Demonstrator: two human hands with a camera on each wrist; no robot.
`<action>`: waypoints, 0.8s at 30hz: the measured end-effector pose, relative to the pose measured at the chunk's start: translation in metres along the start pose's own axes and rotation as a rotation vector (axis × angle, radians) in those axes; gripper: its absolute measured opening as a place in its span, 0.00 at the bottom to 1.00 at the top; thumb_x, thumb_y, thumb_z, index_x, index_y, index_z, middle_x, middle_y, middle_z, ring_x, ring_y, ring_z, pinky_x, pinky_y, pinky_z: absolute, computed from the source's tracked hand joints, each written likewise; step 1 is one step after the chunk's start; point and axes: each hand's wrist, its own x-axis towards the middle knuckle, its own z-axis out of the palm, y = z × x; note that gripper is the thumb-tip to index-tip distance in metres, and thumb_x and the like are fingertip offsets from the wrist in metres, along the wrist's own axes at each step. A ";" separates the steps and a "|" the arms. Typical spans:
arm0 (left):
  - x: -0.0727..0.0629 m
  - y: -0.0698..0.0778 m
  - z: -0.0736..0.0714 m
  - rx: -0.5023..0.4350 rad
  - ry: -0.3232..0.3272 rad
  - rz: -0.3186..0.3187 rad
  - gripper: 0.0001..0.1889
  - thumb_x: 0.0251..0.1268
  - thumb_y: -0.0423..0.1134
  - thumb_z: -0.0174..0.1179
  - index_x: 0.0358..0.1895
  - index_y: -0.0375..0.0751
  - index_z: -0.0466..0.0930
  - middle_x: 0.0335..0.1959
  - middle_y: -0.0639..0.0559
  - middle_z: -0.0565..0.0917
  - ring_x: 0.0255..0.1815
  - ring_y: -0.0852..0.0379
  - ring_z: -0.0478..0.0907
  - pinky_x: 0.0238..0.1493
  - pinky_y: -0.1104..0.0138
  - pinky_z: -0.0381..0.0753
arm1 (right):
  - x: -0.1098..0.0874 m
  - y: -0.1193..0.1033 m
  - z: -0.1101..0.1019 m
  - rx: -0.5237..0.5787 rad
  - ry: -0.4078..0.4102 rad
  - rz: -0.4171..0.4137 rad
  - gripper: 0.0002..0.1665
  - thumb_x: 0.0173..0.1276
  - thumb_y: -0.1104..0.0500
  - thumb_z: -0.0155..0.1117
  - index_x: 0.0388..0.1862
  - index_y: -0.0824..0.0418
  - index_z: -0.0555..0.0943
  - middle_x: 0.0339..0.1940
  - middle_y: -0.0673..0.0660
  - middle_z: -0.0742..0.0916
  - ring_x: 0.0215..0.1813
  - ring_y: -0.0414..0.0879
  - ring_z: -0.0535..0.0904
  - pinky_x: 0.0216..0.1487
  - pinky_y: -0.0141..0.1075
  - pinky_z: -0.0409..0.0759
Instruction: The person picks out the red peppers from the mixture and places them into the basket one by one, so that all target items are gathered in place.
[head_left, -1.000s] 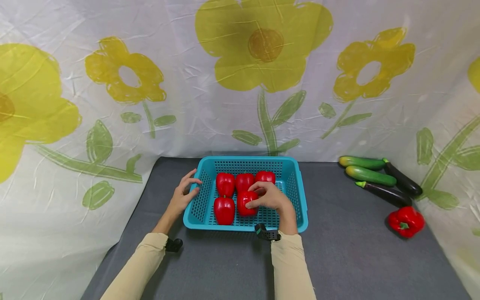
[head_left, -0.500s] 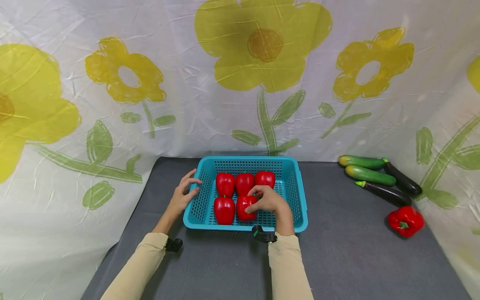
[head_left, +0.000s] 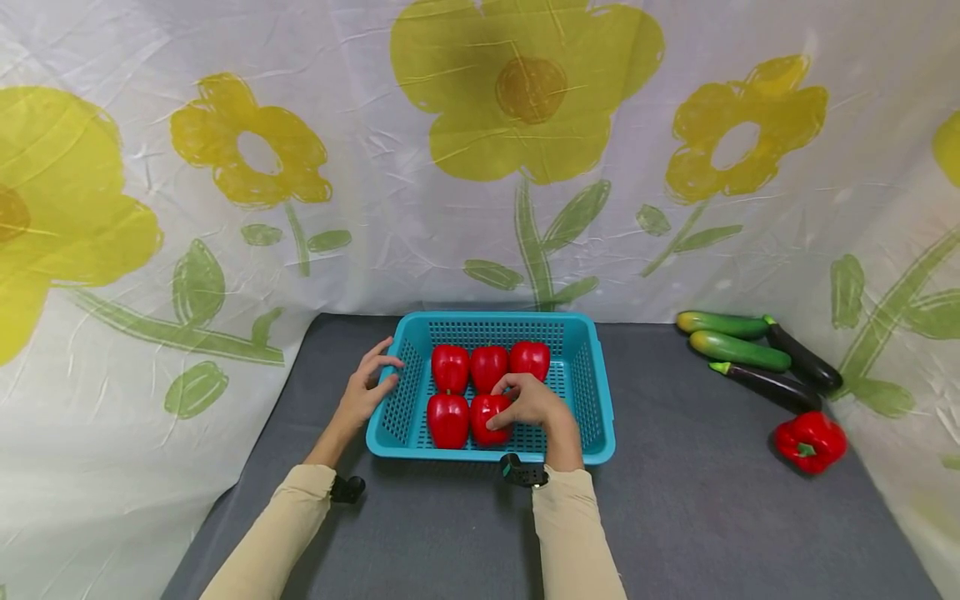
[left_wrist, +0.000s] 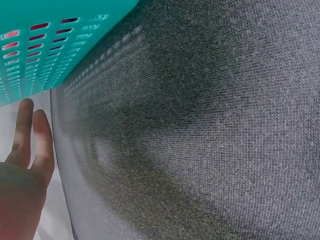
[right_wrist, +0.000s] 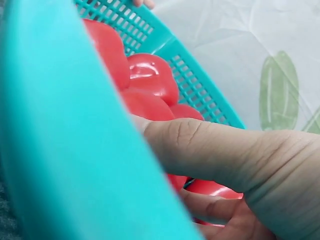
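Observation:
My right hand (head_left: 536, 402) reaches into a blue plastic basket (head_left: 450, 454) and holds a red bell pepper (head_left: 481, 408) between thumb and fingers. That pepper is in the front row, right beside another red pepper (head_left: 447, 421). Behind them stand three more, the left one (head_left: 450, 368), the middle one (head_left: 488, 365) and the right one (head_left: 530, 358). At the basket's left rim, my left hand (head_left: 366, 392) rests its fingertips lightly, fingers spread. The right wrist view shows my thumb (right_wrist: 200, 145) across the pepper, partly hidden by the basket wall (right_wrist: 65, 120).
To the right on the dark grey tabletop (head_left: 675, 500) lie two green cucumbers (head_left: 741, 351), two eggplants (head_left: 768, 387) and a single red bell pepper (head_left: 812, 442). A flower-printed cloth (head_left: 450, 250) hangs behind the table.
My right hand has shifted slightly left and toward me with the red pepper, which now sits closer to its front-row neighbour. The left hand stays at the basket's rim.

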 end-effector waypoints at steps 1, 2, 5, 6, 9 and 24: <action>0.000 0.000 0.000 0.000 0.002 0.003 0.09 0.72 0.20 0.54 0.52 0.22 0.76 0.76 0.27 0.58 0.74 0.30 0.55 0.60 0.46 0.72 | 0.000 0.000 0.000 -0.002 0.000 -0.001 0.24 0.49 0.65 0.84 0.44 0.60 0.82 0.47 0.59 0.81 0.55 0.59 0.75 0.40 0.47 0.84; 0.000 0.001 0.000 0.001 0.004 0.002 0.09 0.72 0.20 0.54 0.52 0.22 0.76 0.76 0.28 0.58 0.74 0.30 0.56 0.60 0.42 0.71 | 0.000 0.001 0.000 -0.001 0.001 -0.001 0.24 0.49 0.65 0.84 0.44 0.61 0.82 0.48 0.59 0.81 0.55 0.59 0.75 0.41 0.47 0.84; 0.000 0.001 0.000 -0.005 0.007 0.008 0.10 0.71 0.19 0.55 0.51 0.23 0.77 0.75 0.27 0.58 0.74 0.29 0.56 0.57 0.32 0.67 | 0.000 0.001 0.000 0.008 0.004 0.000 0.24 0.49 0.65 0.84 0.45 0.61 0.83 0.49 0.60 0.82 0.55 0.59 0.75 0.41 0.47 0.85; 0.000 0.001 0.000 -0.006 0.007 0.009 0.10 0.70 0.19 0.55 0.51 0.23 0.77 0.75 0.26 0.58 0.74 0.29 0.56 0.56 0.30 0.66 | -0.001 0.001 0.000 0.019 0.005 0.001 0.24 0.50 0.65 0.83 0.46 0.62 0.82 0.49 0.61 0.81 0.56 0.59 0.75 0.42 0.48 0.84; 0.000 0.002 0.001 -0.011 0.006 0.009 0.10 0.70 0.19 0.55 0.51 0.22 0.77 0.74 0.24 0.57 0.74 0.29 0.55 0.56 0.29 0.65 | -0.003 0.000 -0.001 0.057 0.003 -0.003 0.26 0.52 0.65 0.82 0.49 0.63 0.82 0.51 0.64 0.81 0.58 0.61 0.74 0.44 0.51 0.84; 0.000 0.002 0.001 0.018 0.000 0.008 0.10 0.70 0.19 0.55 0.51 0.21 0.76 0.75 0.25 0.57 0.74 0.28 0.54 0.57 0.29 0.65 | -0.021 -0.003 -0.028 0.075 -0.069 -0.066 0.40 0.62 0.56 0.77 0.70 0.66 0.72 0.67 0.70 0.76 0.67 0.65 0.69 0.53 0.57 0.80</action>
